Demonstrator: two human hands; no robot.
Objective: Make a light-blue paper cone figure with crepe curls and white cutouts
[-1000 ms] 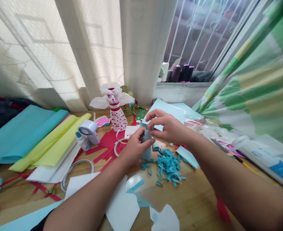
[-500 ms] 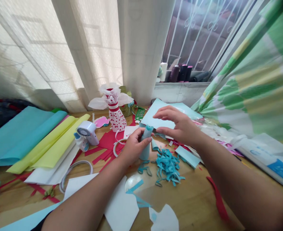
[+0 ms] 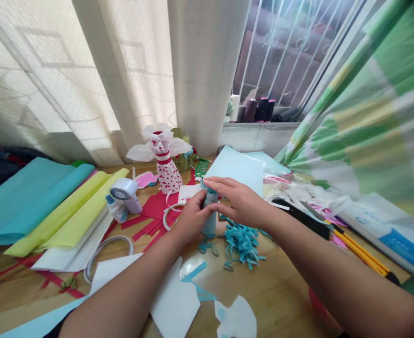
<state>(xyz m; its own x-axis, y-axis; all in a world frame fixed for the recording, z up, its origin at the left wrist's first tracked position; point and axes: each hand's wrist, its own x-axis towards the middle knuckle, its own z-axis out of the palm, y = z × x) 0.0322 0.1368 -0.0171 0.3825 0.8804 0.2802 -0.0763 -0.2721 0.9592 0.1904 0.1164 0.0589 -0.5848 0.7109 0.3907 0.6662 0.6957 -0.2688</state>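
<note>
A light-blue paper tube (image 3: 210,225) stands upright near the middle of the table. My left hand (image 3: 193,215) is wrapped round its left side, with the thumb across the front. At the tube's upper end is my right hand (image 3: 238,199), its fingers reaching over the top and its thumb against the side, closed round that end. The fingers partly hide the tube's top. Just right of its base lies a heap of curled blue paper strips (image 3: 242,244). Flat blue strips (image 3: 197,281) and cut white paper (image 3: 177,300) lie nearer me.
A dotted white-and-red paper vase (image 3: 169,176) stands behind. To the left are a glue bottle (image 3: 117,210), a white handheld device (image 3: 126,195), a tape roll (image 3: 106,249) and yellow paper (image 3: 73,206). Yellow-handled scissors or a similar tool (image 3: 358,249) lie right, beside plastic packaging (image 3: 379,225).
My right hand has come down and left from beside the tube onto its upper end. My left hand still holds it. The view has shifted slightly.
</note>
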